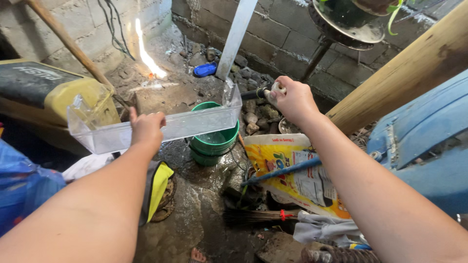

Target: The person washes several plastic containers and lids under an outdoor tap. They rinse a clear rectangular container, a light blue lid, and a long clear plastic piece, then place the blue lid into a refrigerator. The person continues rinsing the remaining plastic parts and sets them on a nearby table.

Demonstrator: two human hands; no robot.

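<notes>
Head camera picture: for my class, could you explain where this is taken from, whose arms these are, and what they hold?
The one picture comes from a camera worn on a person's head, looking down at their own bare arms. The left hand holds a long clear plastic tray over a round green plastic bucket. The right hand grips the end of a dark hose. Below, on wet concrete ground, lie a yellow printed sack and a stick broom.

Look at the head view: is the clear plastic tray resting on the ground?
No: the left hand holds the clear plastic tray up in the air above the green bucket.
</notes>
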